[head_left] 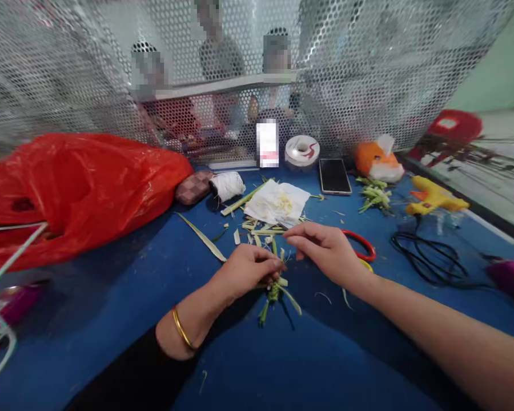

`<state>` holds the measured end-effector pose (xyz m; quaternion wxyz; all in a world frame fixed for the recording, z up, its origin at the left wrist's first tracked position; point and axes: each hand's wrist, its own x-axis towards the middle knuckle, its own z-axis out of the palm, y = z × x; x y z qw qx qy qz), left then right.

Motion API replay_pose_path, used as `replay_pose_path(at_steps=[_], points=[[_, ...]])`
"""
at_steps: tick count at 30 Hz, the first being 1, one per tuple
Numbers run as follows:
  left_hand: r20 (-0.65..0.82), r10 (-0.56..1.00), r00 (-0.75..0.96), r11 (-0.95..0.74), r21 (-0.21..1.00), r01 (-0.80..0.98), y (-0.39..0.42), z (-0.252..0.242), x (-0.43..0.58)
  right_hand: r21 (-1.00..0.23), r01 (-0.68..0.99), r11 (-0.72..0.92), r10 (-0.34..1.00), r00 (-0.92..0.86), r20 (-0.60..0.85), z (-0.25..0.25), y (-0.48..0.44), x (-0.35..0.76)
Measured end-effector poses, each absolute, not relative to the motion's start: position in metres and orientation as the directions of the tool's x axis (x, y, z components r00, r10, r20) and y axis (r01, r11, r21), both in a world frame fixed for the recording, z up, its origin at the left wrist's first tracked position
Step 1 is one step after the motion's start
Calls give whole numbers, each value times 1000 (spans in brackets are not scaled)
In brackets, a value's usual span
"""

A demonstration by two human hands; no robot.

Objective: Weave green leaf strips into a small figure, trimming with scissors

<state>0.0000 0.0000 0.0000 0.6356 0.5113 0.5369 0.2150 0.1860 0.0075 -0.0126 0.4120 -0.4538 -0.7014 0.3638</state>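
My left hand [247, 269], with a gold bangle on the wrist, is closed around a small woven bundle of green leaf strips [274, 294] that hangs below the fingers over the blue table [163, 285]. Just to the right and apart from it, my right hand [325, 246] pinches its thumb and forefinger together next to the top of the bundle; what they hold is too small to make out. Loose leaf strips [205, 238] and cuttings lie on the table beyond the hands, near a crumpled white tissue [278, 202].
A red plastic bag [72, 182] fills the left. Red-handled scissors [362, 246] lie behind my right hand. Further back: white thread spool [228, 185], tape roll [302, 150], phone [334, 176], yellow glue gun [432, 197] with black cable [428, 257]. A perforated metal screen [368, 68] stands behind, people beyond it.
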Motion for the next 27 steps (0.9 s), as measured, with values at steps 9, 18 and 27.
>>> replay_pose_path(at_steps=[9,18,27], points=[[-449,825,345,369,888,273,1,1,-2,-626,556,547,818,-515,256,-12,3,185],[-468,843,267,425,882,204,2,0,-2,-623,602,499,851,-475,222,-9,1,182],[-437,868,236,402,897,182,6,-5,-6,-706,518,483,810,-571,135,-9,1,183]])
